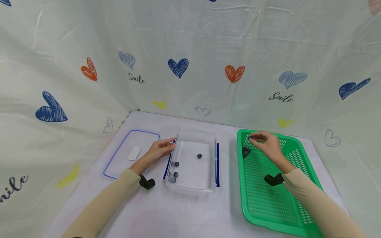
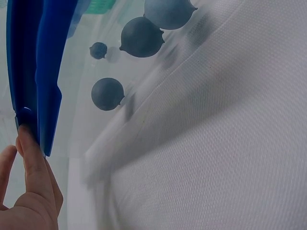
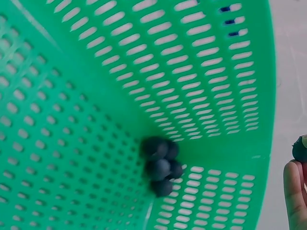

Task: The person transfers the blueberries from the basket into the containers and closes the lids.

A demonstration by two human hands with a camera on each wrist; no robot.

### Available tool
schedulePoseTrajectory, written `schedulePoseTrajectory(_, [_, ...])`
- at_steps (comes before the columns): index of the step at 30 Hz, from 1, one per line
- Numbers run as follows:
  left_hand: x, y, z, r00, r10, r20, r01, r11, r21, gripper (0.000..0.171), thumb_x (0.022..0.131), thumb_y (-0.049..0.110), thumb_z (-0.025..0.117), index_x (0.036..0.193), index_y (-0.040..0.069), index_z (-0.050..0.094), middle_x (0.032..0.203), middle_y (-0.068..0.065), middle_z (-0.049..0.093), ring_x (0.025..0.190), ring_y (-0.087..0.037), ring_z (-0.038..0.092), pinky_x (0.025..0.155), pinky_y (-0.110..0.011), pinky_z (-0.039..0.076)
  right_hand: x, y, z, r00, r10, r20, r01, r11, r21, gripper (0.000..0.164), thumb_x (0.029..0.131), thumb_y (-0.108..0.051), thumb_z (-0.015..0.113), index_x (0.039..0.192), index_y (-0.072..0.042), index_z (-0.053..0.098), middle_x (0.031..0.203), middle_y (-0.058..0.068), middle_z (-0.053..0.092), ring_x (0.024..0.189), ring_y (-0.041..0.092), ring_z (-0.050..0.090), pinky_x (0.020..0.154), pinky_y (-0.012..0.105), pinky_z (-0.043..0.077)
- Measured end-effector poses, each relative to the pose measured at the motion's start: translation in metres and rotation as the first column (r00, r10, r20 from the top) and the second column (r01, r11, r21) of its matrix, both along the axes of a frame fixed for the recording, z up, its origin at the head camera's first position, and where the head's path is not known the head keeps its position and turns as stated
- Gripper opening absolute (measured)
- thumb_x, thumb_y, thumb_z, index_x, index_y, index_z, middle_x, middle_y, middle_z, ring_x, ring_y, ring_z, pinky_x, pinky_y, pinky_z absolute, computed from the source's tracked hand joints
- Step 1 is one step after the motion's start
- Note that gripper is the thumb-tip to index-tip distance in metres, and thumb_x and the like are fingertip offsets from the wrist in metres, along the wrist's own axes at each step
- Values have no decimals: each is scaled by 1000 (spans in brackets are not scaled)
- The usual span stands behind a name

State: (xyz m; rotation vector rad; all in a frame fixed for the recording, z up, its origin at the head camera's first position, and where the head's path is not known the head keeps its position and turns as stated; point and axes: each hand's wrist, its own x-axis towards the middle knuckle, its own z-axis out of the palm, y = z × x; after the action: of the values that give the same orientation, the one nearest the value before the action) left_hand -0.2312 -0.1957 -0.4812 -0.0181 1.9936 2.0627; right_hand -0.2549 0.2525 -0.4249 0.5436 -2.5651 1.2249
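Observation:
In the head view my right hand [image 1: 268, 145] pinches a blueberry [image 1: 250, 137] between thumb and fingertips, over the far left corner of a green basket [image 1: 241, 185]. That blueberry [image 3: 300, 149] shows at the right edge of the right wrist view. Below it, several blueberries [image 3: 160, 167] cluster in the basket's corner. My left hand [image 1: 159, 151] has its fingers extended against the left side of a clear plastic container [image 1: 190, 189], fingertips at its blue side latch [image 2: 45, 72]. Inside the container lie several blueberries [image 1: 199, 156], most along its left wall.
A clear lid with a blue rim [image 1: 117, 148] lies left of the container, a white rectangle [image 1: 135, 153] at its middle. Another blue latch [image 1: 218, 165] stands along the container's right side. A white cloth covers the table [image 1: 166, 215]; a curtain with printed hearts [image 1: 202, 39] hangs behind it.

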Motion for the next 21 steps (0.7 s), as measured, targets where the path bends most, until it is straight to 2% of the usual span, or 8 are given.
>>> schedulePoseTrajectory(9, [-1,0,-1,1000,1,-5,-1,1000,3,54,80,23,72,130,13,54,113,-10,57,102,-16,58,87,-26,48,21,-32,43,996,87,15,-86,995,-48,23,82,1,66,104,9,62,99,24,62,85,31,61,72,18,51])
schedulePoseTrajectory(21, [1,1,0,1000,9,-11,-9,1000,-3,51,82,20,70,130,12,54,111,-10,58,99,-15,58,87,-26,48,17,-53,54,975,216,44,-207,967,-151,22,81,5,65,102,11,61,100,27,58,86,31,60,75,25,52])
